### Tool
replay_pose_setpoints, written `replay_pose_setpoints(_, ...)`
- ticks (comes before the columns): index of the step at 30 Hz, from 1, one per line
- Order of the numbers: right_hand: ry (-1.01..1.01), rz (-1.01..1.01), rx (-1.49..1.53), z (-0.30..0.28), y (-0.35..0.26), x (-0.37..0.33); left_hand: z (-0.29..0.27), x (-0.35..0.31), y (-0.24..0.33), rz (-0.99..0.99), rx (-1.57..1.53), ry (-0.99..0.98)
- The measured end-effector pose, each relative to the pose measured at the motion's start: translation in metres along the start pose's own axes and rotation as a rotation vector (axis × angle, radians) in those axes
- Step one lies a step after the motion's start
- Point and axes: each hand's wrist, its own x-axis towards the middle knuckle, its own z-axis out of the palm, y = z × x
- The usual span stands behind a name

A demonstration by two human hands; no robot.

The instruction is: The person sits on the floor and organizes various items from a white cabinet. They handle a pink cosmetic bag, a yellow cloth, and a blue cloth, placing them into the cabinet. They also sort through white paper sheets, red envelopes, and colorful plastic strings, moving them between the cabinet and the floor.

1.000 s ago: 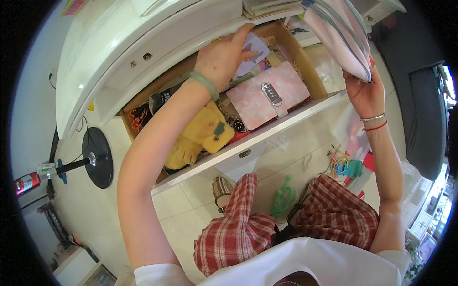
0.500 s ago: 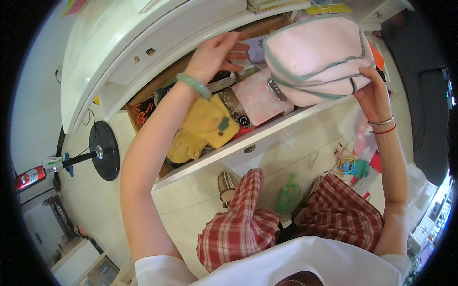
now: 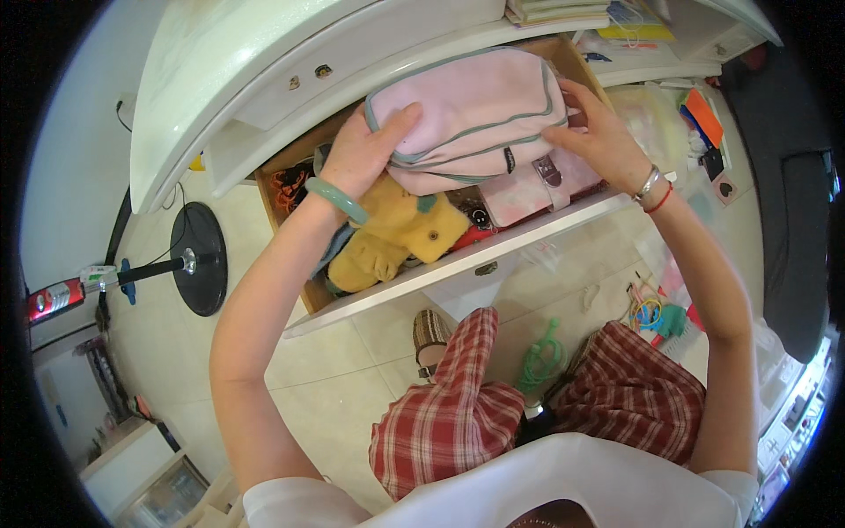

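A pink pouch bag (image 3: 480, 101) with grey-green piping lies level over the open drawer (image 3: 414, 280). My left hand (image 3: 365, 150) grips its left end, thumb on top and fingers hidden behind it. At the other end my right hand (image 3: 603, 136) holds the right edge between thumb and fingers. Beneath the bag, partly covered, is a pink patterned notebook (image 3: 519, 198) with a strap clasp. Nearer my left wrist sits a yellow plush item (image 3: 405, 224), next to a yellow glove-like piece (image 3: 370, 261). Orange cords (image 3: 289, 187) fill the drawer's left corner.
The white cabinet (image 3: 255, 79) rises behind the drawer, with stacked books (image 3: 559, 11) on a shelf. On the floor are a round black stand base (image 3: 199, 258), a green coiled cord (image 3: 541, 359), colourful cables (image 3: 647, 312) and an orange card (image 3: 701, 117).
The bag has moved left over the drawer. My left hand, free before, now grips its left end; my right hand has shifted left with it. A purple item at the drawer's back is now covered.
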Motion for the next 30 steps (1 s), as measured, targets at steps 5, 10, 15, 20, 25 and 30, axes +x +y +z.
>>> replay_pose_setpoints(5, 0.105, -0.504, -0.701, 0.009, -0.036, 0.018, -0.022, -0.031, -0.004, 0.12, 0.452, 0.207)
replay_pose_setpoints(10, -0.135, -0.763, -0.921, 0.035, -0.028, 0.035, -0.002, -0.033, 0.005, 0.671, 1.008, 0.092)
replay_pose_setpoints(15, -0.354, -0.724, -1.065, 0.058, -0.024, 0.037, 0.009, -0.025, -0.03, 0.429, 1.182, -0.164)
replay_pose_setpoints(20, -0.308, -0.695, -1.121, 0.079, -0.008, 0.044, 0.012, -0.013, -0.049, 0.363, 1.107, -0.193)
replay_pose_setpoints(25, -0.273, -0.729, -1.084, 0.076, -0.015, 0.053, -0.018, -0.013, -0.039, 0.436, 0.82, -0.248)
replay_pose_setpoints(30, -0.253, -0.805, -1.079, 0.047, -0.035, 0.056, -0.056, -0.062, -0.008, 0.471, 0.964, -0.24)
